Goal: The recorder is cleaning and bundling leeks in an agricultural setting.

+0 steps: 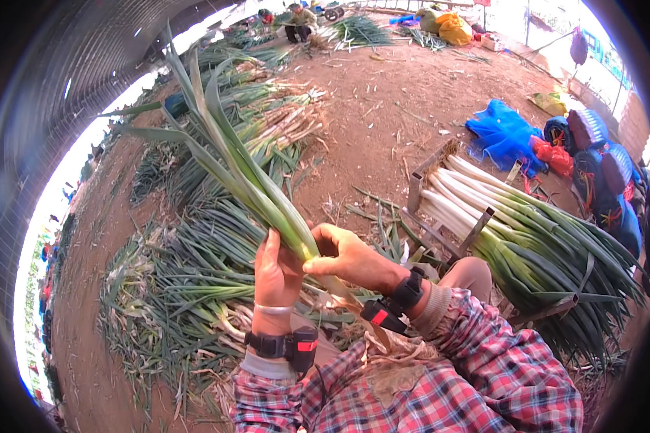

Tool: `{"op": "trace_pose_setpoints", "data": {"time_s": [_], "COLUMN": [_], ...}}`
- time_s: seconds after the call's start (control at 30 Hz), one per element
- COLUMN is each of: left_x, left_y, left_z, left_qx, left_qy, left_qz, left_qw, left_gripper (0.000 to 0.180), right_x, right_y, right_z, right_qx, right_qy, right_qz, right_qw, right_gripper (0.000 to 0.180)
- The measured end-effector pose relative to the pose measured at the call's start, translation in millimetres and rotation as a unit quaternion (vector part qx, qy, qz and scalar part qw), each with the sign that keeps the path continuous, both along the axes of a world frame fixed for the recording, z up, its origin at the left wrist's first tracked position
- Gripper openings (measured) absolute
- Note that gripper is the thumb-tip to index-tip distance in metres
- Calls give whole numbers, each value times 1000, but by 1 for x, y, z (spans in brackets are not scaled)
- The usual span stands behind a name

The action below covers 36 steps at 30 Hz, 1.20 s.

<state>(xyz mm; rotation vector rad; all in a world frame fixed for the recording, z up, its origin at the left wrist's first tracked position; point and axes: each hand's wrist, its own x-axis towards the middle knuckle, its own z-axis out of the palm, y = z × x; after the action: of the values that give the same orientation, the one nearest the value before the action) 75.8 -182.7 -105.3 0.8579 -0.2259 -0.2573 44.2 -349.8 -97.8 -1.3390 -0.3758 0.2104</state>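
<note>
Between my hands a large green onion (285, 216) slants up and away to the left, its leaves fanned at the top. My left hand (276, 278) supports the stalk from the left, fingers curled behind it and partly hidden. From the other side my right hand (357, 261) grips the lower stalk, its thumb pressed across the front. Below the hands, the pale root end runs down toward my lap. To my right, a stack of trimmed green onions (509, 224) with white shanks lies in a low metal frame (475, 229).
Untrimmed green onions (217, 252) lie heaped at left, with more piles (267, 130) beyond. Blue netting (500, 133) and stuffed blue bags (617, 177) are at right. Far back sits another person (301, 23), near a yellow sack (455, 29). Bare soil (383, 94) runs between the piles.
</note>
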Motion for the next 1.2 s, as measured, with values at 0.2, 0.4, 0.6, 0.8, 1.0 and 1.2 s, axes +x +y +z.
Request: {"op": "trace_pose_setpoints", "data": {"time_s": [0.2,0.4,0.6,0.8,1.0,1.2], "left_x": [-9,-13,-19,-6,-20,8], "left_y": [-2,-13,-17,-24,-23,24], "left_z": [5,18,6,0,8,-1], "left_qx": [42,49,90,158,67,102], "left_qy": [-12,-41,-23,-14,69,46], "left_qz": [-5,13,48,142,60,124], "left_qw": [999,998,995,977,994,986], "left_gripper": [39,32,28,30,31,35], "right_x": [2,13,-1,-1,-18,-67], "right_y": [-1,-8,-11,2,-11,-71], "right_z": [-6,5,15,-6,-26,-94], "right_qx": [69,53,-37,-136,-28,-167], "right_qy": [18,12,12,-87,-21,104], "right_qz": [2,29,-9,-146,-20,223], "right_qw": [997,998,999,976,999,955], "right_gripper": [37,54,43,20,15,17]}}
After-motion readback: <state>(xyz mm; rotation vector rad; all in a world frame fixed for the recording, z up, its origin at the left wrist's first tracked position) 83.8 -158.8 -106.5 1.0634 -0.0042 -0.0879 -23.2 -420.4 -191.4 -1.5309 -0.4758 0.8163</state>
